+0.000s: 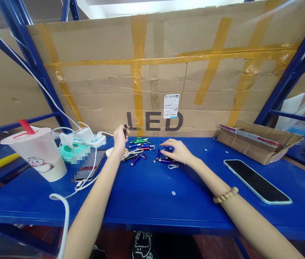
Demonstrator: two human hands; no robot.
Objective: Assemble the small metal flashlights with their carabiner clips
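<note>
My left hand [120,139] is closed around a short black mini flashlight [125,130], raised just over the table; only part of it shows. Below and to its right lies a pile of small metal mini flashlights [141,146] in blue, green, red and purple. My right hand [178,151] reaches over a second cluster of blue and purple mini flashlights [165,160], its fingers curved and apart. The palm hides some of that cluster. A silver carabiner clip [173,166] lies just under the right hand.
A milk-tea cup [41,154], a phone on a cable [98,162], a tissue pack [73,153] and a power strip [100,139] crowd the left. To the right lie another phone [257,181] and an open cardboard box [254,142]. Large taped cardboard [109,93] stands behind.
</note>
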